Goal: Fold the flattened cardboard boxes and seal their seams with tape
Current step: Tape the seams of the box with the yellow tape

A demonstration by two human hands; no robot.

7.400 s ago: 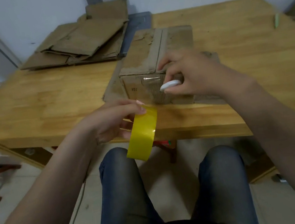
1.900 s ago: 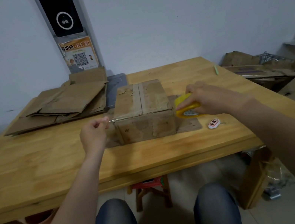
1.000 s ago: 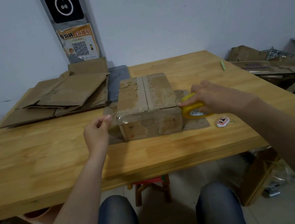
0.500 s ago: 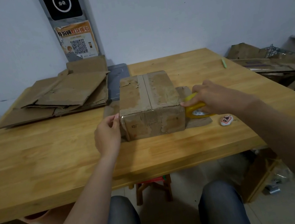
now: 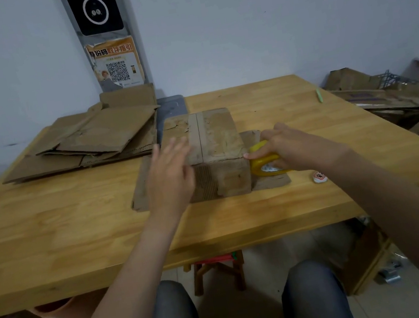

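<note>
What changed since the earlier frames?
The left hand released its pinch at the left corner of the box and moved up over it, fingers spread. The right hand still holds the tape roll at its right corner; white cutter and flat cardboard stack stayed put.

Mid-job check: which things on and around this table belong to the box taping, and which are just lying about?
For the job:
cardboard box
yellow tape roll, in the grip of the right hand
left hand, open at the box
stack of flattened boxes

Lying about:
green pen
small white item
QR-code poster
cardboard pile right of the table
</note>
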